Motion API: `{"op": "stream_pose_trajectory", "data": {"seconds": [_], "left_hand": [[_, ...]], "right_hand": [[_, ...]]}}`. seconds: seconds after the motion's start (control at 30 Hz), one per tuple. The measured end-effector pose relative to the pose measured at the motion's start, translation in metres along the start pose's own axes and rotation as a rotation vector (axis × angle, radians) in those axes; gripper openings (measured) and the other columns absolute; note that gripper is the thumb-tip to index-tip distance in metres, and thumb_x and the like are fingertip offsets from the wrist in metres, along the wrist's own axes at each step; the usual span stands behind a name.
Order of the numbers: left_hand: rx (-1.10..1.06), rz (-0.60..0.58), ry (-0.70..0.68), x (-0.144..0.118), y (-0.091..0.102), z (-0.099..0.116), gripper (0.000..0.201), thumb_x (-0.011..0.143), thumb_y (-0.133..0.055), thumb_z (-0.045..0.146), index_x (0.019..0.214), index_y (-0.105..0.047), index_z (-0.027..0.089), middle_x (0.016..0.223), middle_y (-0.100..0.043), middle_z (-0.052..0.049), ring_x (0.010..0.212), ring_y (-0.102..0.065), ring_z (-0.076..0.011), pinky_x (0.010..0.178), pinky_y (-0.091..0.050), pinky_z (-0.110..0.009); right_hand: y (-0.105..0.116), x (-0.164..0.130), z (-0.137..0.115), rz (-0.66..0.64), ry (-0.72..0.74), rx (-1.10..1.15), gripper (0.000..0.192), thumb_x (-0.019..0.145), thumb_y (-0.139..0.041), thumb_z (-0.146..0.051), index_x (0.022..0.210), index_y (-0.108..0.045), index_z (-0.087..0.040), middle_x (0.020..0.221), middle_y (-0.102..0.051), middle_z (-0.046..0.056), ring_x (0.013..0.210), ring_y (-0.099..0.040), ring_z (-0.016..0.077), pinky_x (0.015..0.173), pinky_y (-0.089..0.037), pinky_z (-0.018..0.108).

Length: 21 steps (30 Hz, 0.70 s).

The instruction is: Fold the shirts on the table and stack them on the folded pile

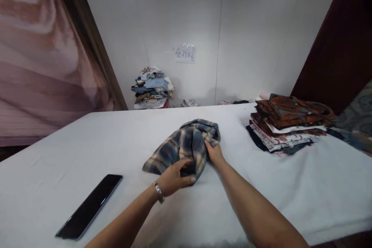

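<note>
A crumpled plaid shirt (171,151) in blue, grey and cream lies bunched in the middle of the white-covered table (136,135). My left hand (174,178), with a silver bracelet at the wrist, is at the shirt's near side. Its thumb is spread from the fingers, and the fingertips reach against the cloth. At the shirt's right side, my right hand (214,153) grips the fabric. Folds of the shirt hide most of its fingers.
A black phone (90,207) lies at the front left. One stack of folded clothes (290,124) stands on the right of the table, and another clothes pile (154,89) rises beyond the far edge. Handwritten paper (185,53) hangs on the wall.
</note>
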<state>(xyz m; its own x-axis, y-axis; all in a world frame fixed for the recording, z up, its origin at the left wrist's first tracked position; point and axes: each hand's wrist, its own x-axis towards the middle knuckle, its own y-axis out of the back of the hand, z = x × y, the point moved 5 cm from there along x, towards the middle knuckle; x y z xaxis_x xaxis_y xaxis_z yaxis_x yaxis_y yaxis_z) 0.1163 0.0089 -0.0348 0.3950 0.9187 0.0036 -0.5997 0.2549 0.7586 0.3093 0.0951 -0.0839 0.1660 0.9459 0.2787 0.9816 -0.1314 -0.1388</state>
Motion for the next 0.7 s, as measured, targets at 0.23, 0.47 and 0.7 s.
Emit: {"op": "stream_pose_trajectory", "data": {"seconds": [0.23,0.47,0.7], "left_hand": [[0.224,0.428,-0.046,0.003,0.030,0.024,0.070,0.077,-0.062,0.047,0.139,-0.044,0.020,0.150,-0.040,-0.012,0.137,-0.038,-0.0295,0.114,-0.031,-0.048],[0.247,0.228,0.019,-0.005,0.008,0.011,0.086,0.071,-0.070,0.051,0.145,-0.037,0.024,0.160,-0.018,-0.012,0.146,-0.016,-0.0337,0.115,-0.027,-0.052],[0.238,0.195,-0.018,0.001,-0.001,0.000,0.068,0.073,-0.072,0.041,0.136,-0.052,0.025,0.158,-0.026,-0.011,0.145,-0.019,-0.0354,0.115,-0.029,-0.053]], "right_hand": [[-0.066,-0.068,-0.062,-0.721,0.569,-0.481,0.055,0.084,-0.052,-0.038,0.138,-0.050,-0.028,0.149,-0.043,-0.006,0.141,-0.032,0.0227,0.119,-0.012,0.039],[-0.079,-0.083,-0.066,-0.839,0.681,-0.628,0.055,0.085,-0.049,-0.035,0.139,-0.049,-0.025,0.152,-0.035,-0.004,0.139,-0.035,0.0223,0.117,-0.012,0.036],[-0.075,-0.077,-0.071,-0.849,0.608,-0.578,0.038,0.083,-0.053,-0.032,0.119,-0.066,-0.029,0.143,-0.050,-0.008,0.139,-0.035,0.0207,0.117,-0.014,0.036]]}}
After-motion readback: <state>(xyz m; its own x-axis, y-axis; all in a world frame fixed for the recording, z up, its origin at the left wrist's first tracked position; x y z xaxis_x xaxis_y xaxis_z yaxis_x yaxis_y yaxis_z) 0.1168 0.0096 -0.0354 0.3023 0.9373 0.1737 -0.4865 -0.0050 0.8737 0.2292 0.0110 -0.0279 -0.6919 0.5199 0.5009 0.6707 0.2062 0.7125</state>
